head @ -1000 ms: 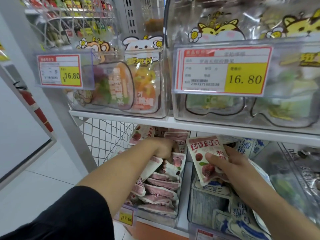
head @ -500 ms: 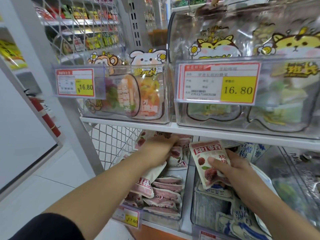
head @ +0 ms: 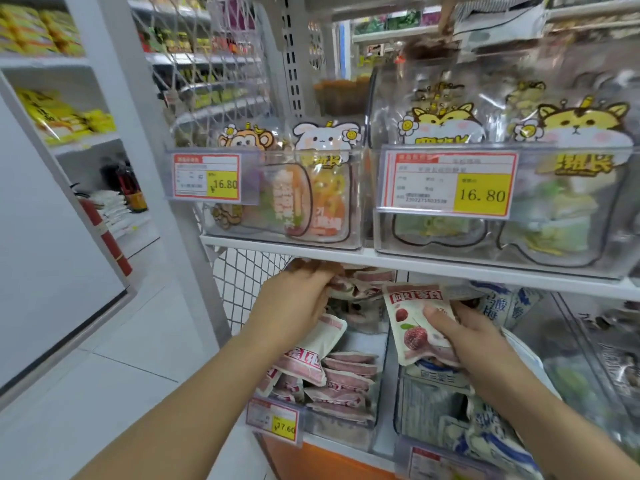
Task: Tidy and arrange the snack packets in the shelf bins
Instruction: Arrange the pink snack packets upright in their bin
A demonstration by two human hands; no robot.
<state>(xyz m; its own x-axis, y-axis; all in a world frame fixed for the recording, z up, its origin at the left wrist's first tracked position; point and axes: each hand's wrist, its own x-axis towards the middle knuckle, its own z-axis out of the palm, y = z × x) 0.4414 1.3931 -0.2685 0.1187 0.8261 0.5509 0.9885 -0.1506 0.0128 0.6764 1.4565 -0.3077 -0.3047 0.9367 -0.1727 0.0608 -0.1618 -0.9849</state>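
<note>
The left hand (head: 294,303) reaches into the rear of the lower left bin (head: 339,427), just under the white shelf board (head: 450,268) at centre frame. Its fingers are bent down onto the uppermost pink packets (head: 349,372); whether they clasp a packet or only press on it cannot be told. The right hand (head: 478,341), right of centre, grips a berry packet (head: 412,320): the thumb lies across the printed front and the remaining fingers are curled behind it. This packet stands nearly upright, tilted slightly left, above the front of the lower right bin (head: 419,403), which holds blue-and-white packets (head: 498,441). The two hands are apart, one over each bin. The pink packets lie stacked in the left bin, with one leaning against the left wrist. A yellow price tag (head: 273,422) hangs on the left bin's front edge. A larger price label (head: 448,183) fronts the upper right bin.
</note>
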